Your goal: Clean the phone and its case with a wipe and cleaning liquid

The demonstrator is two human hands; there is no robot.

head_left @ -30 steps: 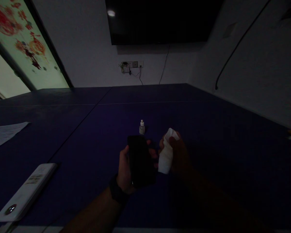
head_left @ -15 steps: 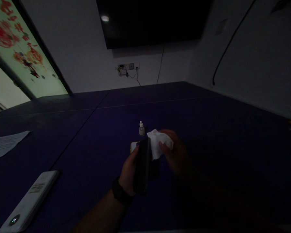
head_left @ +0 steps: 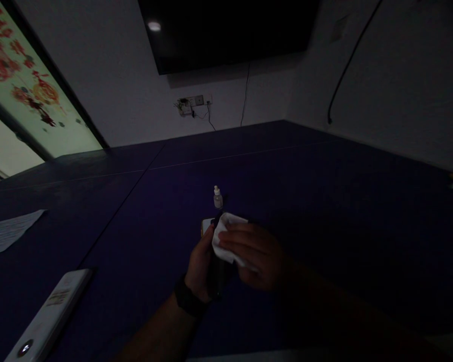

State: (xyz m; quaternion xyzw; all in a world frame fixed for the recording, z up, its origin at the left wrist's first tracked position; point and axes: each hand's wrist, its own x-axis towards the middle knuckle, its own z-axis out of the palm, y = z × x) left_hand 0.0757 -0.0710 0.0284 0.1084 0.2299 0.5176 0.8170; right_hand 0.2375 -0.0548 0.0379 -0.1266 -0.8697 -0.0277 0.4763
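Note:
My left hand [head_left: 200,264], with a dark band on its wrist, grips a dark slab that looks like a phone [head_left: 217,279], tilted over the table. A white wipe [head_left: 226,246] lies pressed against the phone's face under the fingers of my right hand [head_left: 254,251]. The wipe and fingers cover much of the phone. Just beyond the hands stands a small clear dropper bottle [head_left: 218,200] with a white top. A white item with a yellowish edge [head_left: 207,225] lies on the table, partly hidden behind my left hand.
On the dark blue table [head_left: 128,241] a long white device [head_left: 53,311] with a small lit display lies at front left. Printed paper [head_left: 11,232] is at the left edge. A wall screen [head_left: 230,35] and sockets with cables [head_left: 192,103] are at the back.
My right hand has moved left and brought the wipe onto the phone's face; before, it held the wipe at the phone's right edge. The view has shifted slightly.

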